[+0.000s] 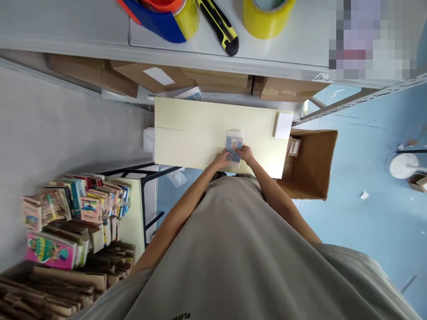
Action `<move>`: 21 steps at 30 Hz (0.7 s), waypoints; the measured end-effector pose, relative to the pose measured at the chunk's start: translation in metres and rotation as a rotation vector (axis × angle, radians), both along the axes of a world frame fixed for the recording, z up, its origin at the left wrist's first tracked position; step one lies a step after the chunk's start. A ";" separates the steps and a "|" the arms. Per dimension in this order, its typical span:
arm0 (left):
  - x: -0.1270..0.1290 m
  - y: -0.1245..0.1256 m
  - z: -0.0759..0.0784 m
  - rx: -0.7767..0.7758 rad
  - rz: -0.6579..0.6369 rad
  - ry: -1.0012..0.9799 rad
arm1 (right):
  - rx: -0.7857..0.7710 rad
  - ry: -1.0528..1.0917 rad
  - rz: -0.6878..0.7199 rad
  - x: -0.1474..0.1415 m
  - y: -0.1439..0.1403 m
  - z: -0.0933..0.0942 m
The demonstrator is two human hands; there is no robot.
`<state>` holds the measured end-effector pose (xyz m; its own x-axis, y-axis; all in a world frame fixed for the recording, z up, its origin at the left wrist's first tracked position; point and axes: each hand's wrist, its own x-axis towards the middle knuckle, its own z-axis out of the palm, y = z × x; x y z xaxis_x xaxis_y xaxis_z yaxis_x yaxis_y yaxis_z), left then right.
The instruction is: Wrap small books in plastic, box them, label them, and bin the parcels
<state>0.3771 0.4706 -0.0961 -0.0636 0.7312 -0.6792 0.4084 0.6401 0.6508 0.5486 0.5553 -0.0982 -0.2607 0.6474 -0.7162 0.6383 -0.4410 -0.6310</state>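
Observation:
A small flat packet [235,142], blue and grey with a pale upper end that looks like clear plastic, lies at the front middle of the cream tabletop [190,129]. From its lower left edge my left hand [222,160] grips it, fingers bent and thumb over the front. My right hand [246,154] pinches the right edge, its thumb across the blue face. What is printed on the packet is too small to read. On the table's right end sits a white box [283,125], apart from both hands.
Above the table runs a grey shelf [100,26] with a utility knife [220,26], yellow tape roll [267,20] and tape dispenser [167,20]. Cardboard boxes [290,89] stand beneath it. An open carton [313,164] is at the right; books [66,200] fill a rack at left.

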 end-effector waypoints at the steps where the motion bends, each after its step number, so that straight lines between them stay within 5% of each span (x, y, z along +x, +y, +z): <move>1: 0.000 0.001 0.003 -0.030 0.040 -0.004 | 0.003 0.028 0.006 0.000 0.001 0.003; 6: -0.003 0.008 0.031 -0.083 0.321 0.023 | 0.057 0.233 0.032 0.015 0.009 0.040; 12: -0.002 0.018 0.103 0.155 0.527 -0.483 | 0.140 0.681 -0.011 0.048 0.033 0.121; 17: 0.010 0.029 0.169 0.447 0.587 -0.186 | 0.226 0.744 -0.070 0.055 0.041 0.182; 21: 0.015 0.028 0.202 0.589 0.641 -0.082 | 0.257 0.771 -0.153 0.047 0.036 0.196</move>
<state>0.3922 0.4988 0.1059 -0.5502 0.8048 -0.2226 0.0225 0.2807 0.9595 0.5952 0.5917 0.0981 -0.5141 0.8348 -0.1970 -0.0700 -0.2697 -0.9604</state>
